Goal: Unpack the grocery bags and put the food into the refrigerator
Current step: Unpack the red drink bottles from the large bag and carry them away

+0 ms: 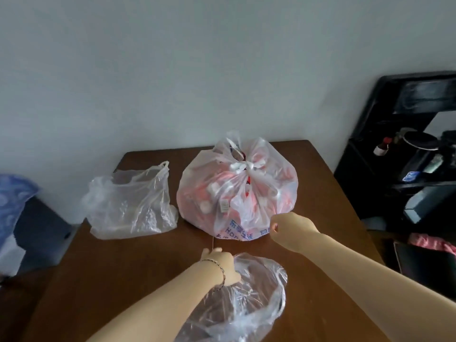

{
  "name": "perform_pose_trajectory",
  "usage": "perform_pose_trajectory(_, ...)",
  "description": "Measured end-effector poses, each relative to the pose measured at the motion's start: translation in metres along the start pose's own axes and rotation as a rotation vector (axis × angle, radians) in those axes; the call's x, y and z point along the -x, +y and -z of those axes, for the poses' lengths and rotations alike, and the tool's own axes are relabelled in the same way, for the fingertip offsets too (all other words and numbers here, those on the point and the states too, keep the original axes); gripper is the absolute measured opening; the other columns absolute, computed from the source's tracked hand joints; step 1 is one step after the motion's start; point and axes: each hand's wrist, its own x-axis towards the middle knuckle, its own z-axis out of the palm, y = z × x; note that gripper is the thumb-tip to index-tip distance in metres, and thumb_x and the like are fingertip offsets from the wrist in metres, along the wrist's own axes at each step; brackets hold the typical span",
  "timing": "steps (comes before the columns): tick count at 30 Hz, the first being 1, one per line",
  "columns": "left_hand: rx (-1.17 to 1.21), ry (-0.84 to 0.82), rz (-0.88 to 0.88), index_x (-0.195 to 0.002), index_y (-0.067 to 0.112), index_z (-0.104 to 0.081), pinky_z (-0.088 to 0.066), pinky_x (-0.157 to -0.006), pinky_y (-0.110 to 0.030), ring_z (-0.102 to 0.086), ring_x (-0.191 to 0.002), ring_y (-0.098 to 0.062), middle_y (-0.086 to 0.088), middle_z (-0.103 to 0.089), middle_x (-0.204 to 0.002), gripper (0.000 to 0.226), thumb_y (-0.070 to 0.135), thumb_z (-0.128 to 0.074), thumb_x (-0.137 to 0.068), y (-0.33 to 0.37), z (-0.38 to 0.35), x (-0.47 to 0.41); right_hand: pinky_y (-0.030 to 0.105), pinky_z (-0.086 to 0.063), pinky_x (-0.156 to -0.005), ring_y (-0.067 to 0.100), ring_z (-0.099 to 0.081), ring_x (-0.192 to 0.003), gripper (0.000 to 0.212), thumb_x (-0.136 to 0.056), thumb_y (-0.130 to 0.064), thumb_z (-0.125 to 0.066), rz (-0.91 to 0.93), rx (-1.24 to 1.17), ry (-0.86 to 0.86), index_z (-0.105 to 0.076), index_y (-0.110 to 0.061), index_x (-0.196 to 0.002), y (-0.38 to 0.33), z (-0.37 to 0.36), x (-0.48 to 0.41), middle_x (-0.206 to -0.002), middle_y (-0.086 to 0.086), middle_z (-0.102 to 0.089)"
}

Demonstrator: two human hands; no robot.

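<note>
A knotted white plastic grocery bag (237,191) bulging with red packages stands mid-table. My right hand (291,230) is beside its lower right, fingers curled as if pinching the plastic. A clear plastic bag (251,299) lies near the table's front edge, and my left hand (219,265) rests on its top left with fingers curled; a thin thread runs up from that hand. A second clear bag (133,206), slack and seemingly almost empty, lies to the left.
The brown wooden table (320,193) stands against a pale wall. A black rack (407,156) with a small bottle and kitchen items stands to the right. A blue patterned object (12,201) and a dark box are at the left.
</note>
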Motion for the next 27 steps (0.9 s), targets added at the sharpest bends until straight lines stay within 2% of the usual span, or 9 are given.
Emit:
perform_pose_trajectory(2,0.148,0.107,-0.052,-0.078,0.012,-0.061,-0.044,-0.091,-0.038,-0.059,-0.104,-0.030,-0.009,-0.066,-0.089,0.031,0.036,-0.047,-0.092,-0.014,0.022,-0.010,0.030,-0.045,-0.076,0.026,-0.062,-0.095,0.025,-0.093,-0.023,-0.040,-0.045,-0.053,0.053,-0.059,-0.020,-0.108,-0.004,0.002,-0.020,-0.101,0.000,-0.062)
perform_pose_trajectory(5,0.371,0.339,-0.106,-0.050,0.014,-0.037,-0.040,-0.054,-0.028,-0.053,-0.058,-0.026,-0.002,-0.038,-0.048,0.044,0.028,-0.049,-0.090,-0.036,0.072,-0.008,0.029,-0.046,-0.067,0.023,-0.060,-0.080,0.022,-0.092,-0.024,-0.042,-0.113,-0.166,0.214,-0.060,-0.017,-0.101,-0.005,0.015,-0.045,-0.088,-0.002,-0.063)
perform_pose_trajectory(8,0.492,0.613,-0.069,-0.049,0.014,-0.040,-0.034,-0.050,-0.024,-0.043,-0.050,-0.020,0.000,-0.041,-0.048,0.046,0.034,-0.051,-0.089,-0.063,0.129,-0.003,0.028,-0.048,-0.066,0.018,-0.058,-0.074,0.020,-0.092,-0.023,-0.046,-0.137,-0.252,0.305,-0.063,-0.017,-0.099,-0.002,0.034,-0.069,-0.088,-0.003,-0.065)
perform_pose_trajectory(11,0.519,0.952,0.060,-0.054,0.010,-0.045,-0.030,-0.056,-0.026,-0.049,-0.065,-0.033,-0.002,-0.045,-0.054,0.041,0.030,-0.052,-0.088,-0.092,0.192,0.003,0.029,-0.048,-0.066,0.020,-0.059,-0.074,0.020,-0.092,-0.023,-0.046,-0.148,-0.262,0.345,-0.063,-0.018,-0.099,0.002,0.054,-0.094,-0.088,-0.002,-0.066)
perform_pose_trajectory(14,0.383,1.260,0.128,-0.081,0.009,-0.060,-0.036,-0.067,-0.033,-0.056,-0.090,-0.037,-0.014,-0.059,-0.097,0.013,0.017,-0.051,-0.087,-0.118,0.249,0.011,0.029,-0.048,-0.067,0.021,-0.059,-0.078,0.021,-0.091,-0.022,-0.048,-0.146,-0.309,0.372,-0.064,-0.018,-0.104,0.002,0.070,-0.120,-0.095,0.001,-0.067)
perform_pose_trajectory(17,0.147,1.417,0.230,-0.115,0.005,-0.059,-0.036,-0.083,-0.042,-0.050,-0.103,-0.038,-0.018,-0.050,-0.118,0.034,0.014,-0.054,-0.082,-0.143,0.278,-0.005,0.034,-0.054,-0.077,0.019,-0.061,-0.087,0.023,-0.092,-0.022,-0.051,-0.083,-0.377,0.354,-0.062,-0.017,-0.111,-0.001,0.078,-0.148,-0.106,0.002,-0.065)
perform_pose_trajectory(21,-0.040,1.339,0.270,-0.121,0.003,-0.055,-0.033,-0.088,-0.044,-0.049,-0.101,-0.038,-0.018,-0.051,-0.118,0.048,0.008,-0.061,-0.074,-0.160,0.268,-0.056,0.032,-0.047,-0.093,0.021,-0.052,-0.114,0.033,-0.091,-0.022,-0.054,-0.012,-0.298,0.210,-0.056,-0.017,-0.124,-0.007,0.072,-0.187,-0.128,0.002,-0.053)
perform_pose_trajectory(24,-0.074,0.996,0.283,-0.124,0.008,-0.052,-0.031,-0.095,-0.043,-0.046,-0.109,-0.034,-0.011,-0.047,-0.126,0.044,0.015,-0.059,-0.081,-0.162,0.241,-0.090,0.035,-0.042,-0.098,0.022,-0.041,-0.124,0.038,-0.091,-0.029,-0.054,-0.012,-0.195,0.070,-0.053,-0.016,-0.127,-0.011,0.056,-0.209,-0.131,0.003,-0.045)
perform_pose_trajectory(27,0.050,0.669,0.259,-0.116,0.014,-0.056,-0.038,-0.098,-0.039,-0.049,-0.110,-0.029,-0.007,-0.044,-0.129,0.031,0.026,-0.051,-0.088,-0.159,0.218,-0.114,0.032,-0.044,-0.084,0.022,-0.047,-0.112,0.029,-0.088,-0.029,-0.057,-0.059,-0.180,0.093,-0.058,-0.012,-0.112,-0.015,0.046,-0.221,-0.119,0.005,-0.051)
